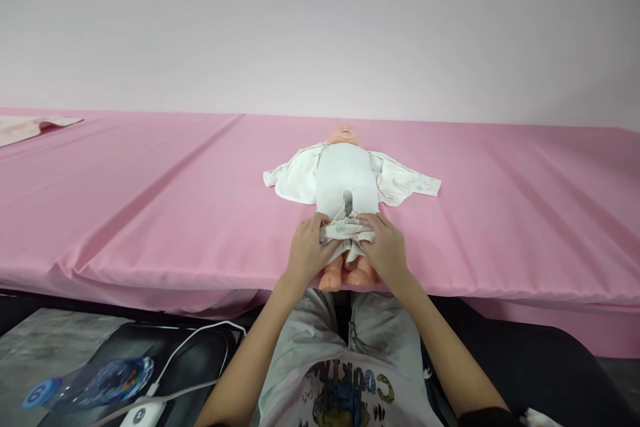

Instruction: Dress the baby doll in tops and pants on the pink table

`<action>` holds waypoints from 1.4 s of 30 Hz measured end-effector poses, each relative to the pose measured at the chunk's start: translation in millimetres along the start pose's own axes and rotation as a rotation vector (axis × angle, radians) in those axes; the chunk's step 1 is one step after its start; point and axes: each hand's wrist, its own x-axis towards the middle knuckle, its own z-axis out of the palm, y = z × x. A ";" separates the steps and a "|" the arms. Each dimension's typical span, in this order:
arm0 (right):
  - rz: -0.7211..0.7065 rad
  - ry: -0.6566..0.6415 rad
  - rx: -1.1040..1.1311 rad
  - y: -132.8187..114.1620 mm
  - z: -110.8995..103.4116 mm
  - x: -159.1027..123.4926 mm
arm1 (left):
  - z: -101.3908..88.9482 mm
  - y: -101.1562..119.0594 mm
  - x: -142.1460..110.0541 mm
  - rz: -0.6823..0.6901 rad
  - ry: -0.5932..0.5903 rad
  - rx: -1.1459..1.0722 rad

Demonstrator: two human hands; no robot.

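Observation:
A baby doll (345, 134) lies on its back on the pink-covered table, feet toward me. A white long-sleeved baby top (299, 177) is spread out at both sides of its white torso. Bunched around the doll's legs are small white baby pants (349, 232), bare feet showing below them. My left hand (309, 245) pinches the pants' waistband on one side. On the other side, my right hand (389, 245) grips the same waistband, fingers curled over the cloth. A grey patch shows on the lower torso, just above the band.
The pink cloth (165, 213) covers the table up to a white wall (320, 40). A pale folded cloth (30, 128) lies at the far left. On a black chair (200, 347) at lower left are a plastic bottle (100, 383) and a white device with a cable (145, 411).

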 end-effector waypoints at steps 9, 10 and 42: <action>-0.110 -0.097 -0.025 -5.4 -12.2 -37.9 | -19.1 -12.0 -30.8 0.089 -0.289 -0.172; -0.130 -0.137 -0.019 -3.6 -15.4 -42.5 | -22.1 -13.0 -33.7 0.084 -0.329 -0.189; -0.379 0.359 0.016 1.2 -8.9 -76.7 | 11.3 -8.5 -68.8 0.601 0.374 0.247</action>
